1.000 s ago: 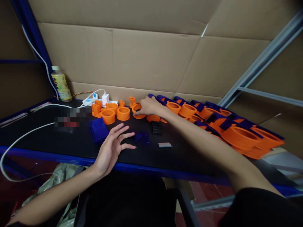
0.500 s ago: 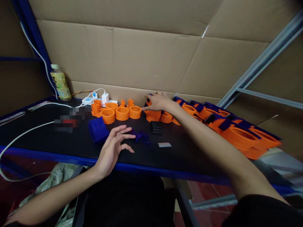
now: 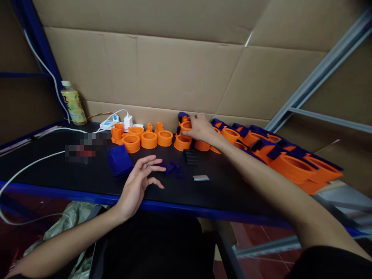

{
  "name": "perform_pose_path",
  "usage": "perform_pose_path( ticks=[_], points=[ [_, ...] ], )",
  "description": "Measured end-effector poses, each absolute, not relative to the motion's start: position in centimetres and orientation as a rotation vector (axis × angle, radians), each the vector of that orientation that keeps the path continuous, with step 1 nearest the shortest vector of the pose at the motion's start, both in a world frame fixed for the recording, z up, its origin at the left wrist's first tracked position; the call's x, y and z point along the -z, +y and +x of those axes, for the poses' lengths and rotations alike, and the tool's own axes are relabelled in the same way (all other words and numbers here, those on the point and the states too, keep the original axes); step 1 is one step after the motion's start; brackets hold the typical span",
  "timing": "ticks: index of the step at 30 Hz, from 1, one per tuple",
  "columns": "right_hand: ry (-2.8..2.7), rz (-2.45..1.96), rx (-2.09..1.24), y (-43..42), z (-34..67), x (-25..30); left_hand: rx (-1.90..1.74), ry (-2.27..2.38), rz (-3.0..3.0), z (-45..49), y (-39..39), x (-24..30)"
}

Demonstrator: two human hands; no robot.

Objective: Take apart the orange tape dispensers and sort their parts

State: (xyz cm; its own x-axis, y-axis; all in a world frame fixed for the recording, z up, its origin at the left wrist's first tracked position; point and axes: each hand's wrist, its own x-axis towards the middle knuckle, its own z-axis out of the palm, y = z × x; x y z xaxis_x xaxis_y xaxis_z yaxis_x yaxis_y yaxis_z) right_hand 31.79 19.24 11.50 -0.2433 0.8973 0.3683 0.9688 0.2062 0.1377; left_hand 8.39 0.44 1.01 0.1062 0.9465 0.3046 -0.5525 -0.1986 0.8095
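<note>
Near the cardboard (image 3: 139, 69), our right hand (image 3: 200, 128), spread earlier, now seems pinched on an orange ring (image 3: 183, 128), giving control; our left hand (image 3: 138, 186) hangs, fingers apart.

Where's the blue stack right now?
The blue stack is left of centre in the head view, beside the left hand, just in front of the orange rings.

Orange ring (image 3: 185, 124) in the right hand (image 3: 201, 128), left hand (image 3: 135, 186) empty

Toward the back of the surface (image 3: 162, 195), the right hand pinches the ring just past a second orange ring (image 3: 182, 145). The left hand hangs with fingers loosely spread near a blue stack (image 3: 119, 161) and small blue bits (image 3: 173, 169). A black ridged piece (image 3: 191, 157) lies just beyond; off left stands a yellow-labelled bottle (image 3: 73, 104).
</note>
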Motion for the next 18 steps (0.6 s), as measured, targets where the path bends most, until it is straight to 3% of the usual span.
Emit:
perform_pose_path(
  ticks=[8,18],
  points=[
    [-2.193,-1.414,0.476,15.2,31.4,-13.4,-1.438,0.495,1.015,8.2,0.3,-1.3],
    [-2.579,-0.851,0.235,-2.9,27.5,-9.8,-1.452,0.355,0.812,8.1,0.0,-2.1]
  ],
)
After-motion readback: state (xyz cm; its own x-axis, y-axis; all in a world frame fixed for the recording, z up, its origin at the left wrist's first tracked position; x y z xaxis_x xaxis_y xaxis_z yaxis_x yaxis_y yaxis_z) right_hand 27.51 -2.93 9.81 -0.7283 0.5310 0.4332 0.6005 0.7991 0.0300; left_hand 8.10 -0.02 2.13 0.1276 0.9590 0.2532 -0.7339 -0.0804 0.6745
